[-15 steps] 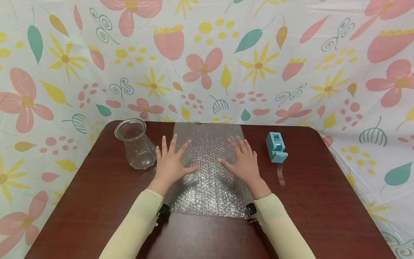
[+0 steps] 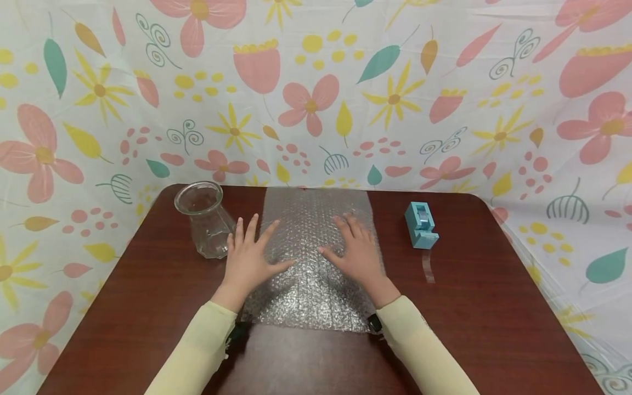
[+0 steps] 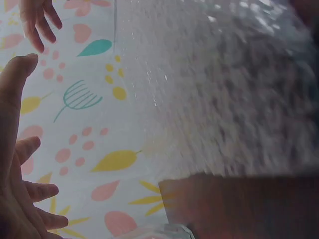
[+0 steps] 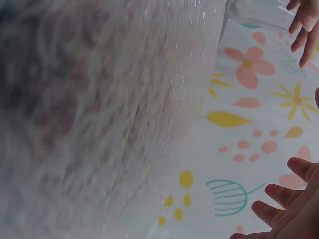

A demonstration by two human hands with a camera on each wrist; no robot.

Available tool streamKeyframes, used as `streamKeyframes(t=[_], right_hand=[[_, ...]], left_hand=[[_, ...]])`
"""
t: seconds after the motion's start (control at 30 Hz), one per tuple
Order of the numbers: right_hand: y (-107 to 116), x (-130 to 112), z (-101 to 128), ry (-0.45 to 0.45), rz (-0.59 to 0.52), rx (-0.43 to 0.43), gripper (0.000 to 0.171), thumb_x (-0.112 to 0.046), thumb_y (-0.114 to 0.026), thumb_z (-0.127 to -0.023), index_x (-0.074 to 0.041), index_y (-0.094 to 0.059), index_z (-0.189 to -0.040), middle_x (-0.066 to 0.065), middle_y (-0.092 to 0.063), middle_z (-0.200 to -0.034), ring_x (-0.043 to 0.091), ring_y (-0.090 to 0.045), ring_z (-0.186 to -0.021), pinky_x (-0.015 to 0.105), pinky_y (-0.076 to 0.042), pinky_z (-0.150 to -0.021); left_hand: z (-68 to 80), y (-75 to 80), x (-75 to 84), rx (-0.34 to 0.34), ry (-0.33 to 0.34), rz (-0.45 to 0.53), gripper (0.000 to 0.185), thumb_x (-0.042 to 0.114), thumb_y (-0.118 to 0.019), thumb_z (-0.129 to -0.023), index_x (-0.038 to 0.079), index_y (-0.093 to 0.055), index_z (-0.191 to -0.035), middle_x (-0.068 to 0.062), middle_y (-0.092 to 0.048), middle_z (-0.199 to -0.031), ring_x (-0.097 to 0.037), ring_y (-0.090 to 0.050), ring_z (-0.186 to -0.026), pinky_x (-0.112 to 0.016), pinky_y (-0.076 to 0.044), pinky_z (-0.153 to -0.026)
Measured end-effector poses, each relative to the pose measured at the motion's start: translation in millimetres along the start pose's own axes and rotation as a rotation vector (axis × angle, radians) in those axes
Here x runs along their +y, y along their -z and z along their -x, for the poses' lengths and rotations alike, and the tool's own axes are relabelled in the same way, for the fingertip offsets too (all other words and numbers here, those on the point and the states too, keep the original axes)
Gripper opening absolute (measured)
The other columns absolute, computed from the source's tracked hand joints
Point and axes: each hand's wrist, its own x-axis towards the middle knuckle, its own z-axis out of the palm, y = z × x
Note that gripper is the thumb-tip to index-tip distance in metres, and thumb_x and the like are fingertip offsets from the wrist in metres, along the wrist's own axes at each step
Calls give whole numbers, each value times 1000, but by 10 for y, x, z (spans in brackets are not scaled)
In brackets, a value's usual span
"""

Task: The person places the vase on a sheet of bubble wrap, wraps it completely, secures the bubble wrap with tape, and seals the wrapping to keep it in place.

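A sheet of clear bubble wrap (image 2: 316, 307) lies flat along the middle of the table. Over its left edge is my left hand (image 2: 247, 267), fingers spread and straight, holding nothing. Opposite it, above the sheet's right half, my right hand (image 2: 360, 258) is spread the same way with nothing in it. Both wrist views show the fingers raised off the bubble wrap (image 3: 224, 99). Just beyond the left fingertips stands an upright clear glass vase (image 2: 207, 219) with a flared rim; part of its lower side is behind the hand.
A light blue tape dispenser (image 2: 421, 225) stands on the right side of the table, a strip of clear tape (image 2: 428, 267) trailing from it onto the wood. The dark reddish table (image 2: 123, 307) meets a flower-printed cloth (image 2: 316, 55) at its back edge.
Both hands have shifted a little to the left and toward me, fingers still spread. The bubble wrap's near left corner looks slightly more uncovered. Vase and tape dispenser stay in place.
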Motion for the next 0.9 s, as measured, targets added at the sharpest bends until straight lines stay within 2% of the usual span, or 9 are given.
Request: streamKeyframes(t=[0.3,0.53,0.9], right_hand=[[-41,-100,-5,54,-26,33,78,-48,-74,-89,-9,-47,-152,25,-43,-157,49,-44,-143,71,-38,-111],[-82,-151,-25,52,-28,-16,79,-52,-69,-92,-10,-44,-154,23,-42,-159,49,-42,-145,70,-35,-116],[-181,-171,-59,114,65,-121,77,-55,-65,-94,-12,-43,-154,20,-41,-160,44,-40,-149,66,-35,-118]], left_hand=[[69,80,-73,2,26,3,97,61,-80,-78,26,-38,-159,-22,-26,-168,-56,-19,-154,-77,-29,-115],[108,145,-129,13,49,15,98,60,-80,-79,23,-39,-159,-24,-28,-167,-56,-21,-153,-77,-30,-114],[196,149,-237,35,66,8,96,58,-80,-80,21,-39,-158,-27,-30,-165,-58,-24,-151,-78,-30,-113]])
